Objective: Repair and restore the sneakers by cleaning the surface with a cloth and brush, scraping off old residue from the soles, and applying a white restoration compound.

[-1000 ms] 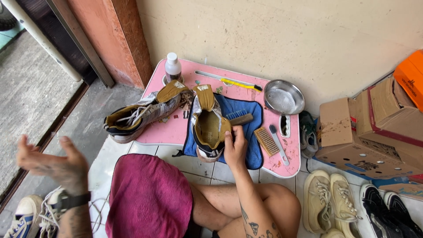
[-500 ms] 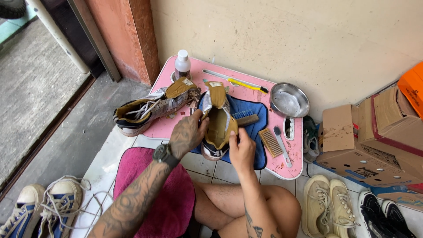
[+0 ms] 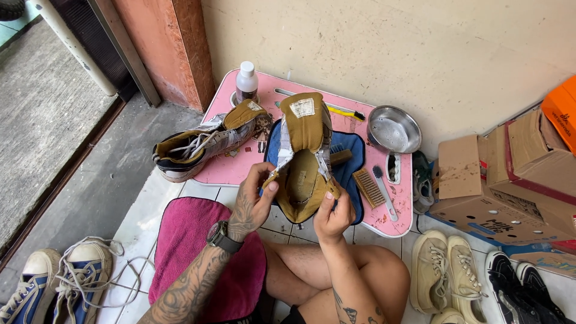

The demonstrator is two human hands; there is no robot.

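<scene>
Clearly both hands, left hand (image 3: 252, 201) at nine o'clock and right hand (image 3: 332, 215) at five, gripped the mustard high-top sneaker (image 3: 303, 159) above the pink folding table (image 3: 231, 171); it was probably light, soft canvas, best held by its collar edges.

One head-worn view looks steeply down, close above the fingers (image 3: 268, 180), with the pink counter (image 3: 231, 171) and wall beyond them.

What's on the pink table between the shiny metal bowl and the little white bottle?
In the head view, a toothbrush with a yellow handle lies between the bottle and the metal bowl, just behind the tongue of the mustard shoe being held.
</scene>
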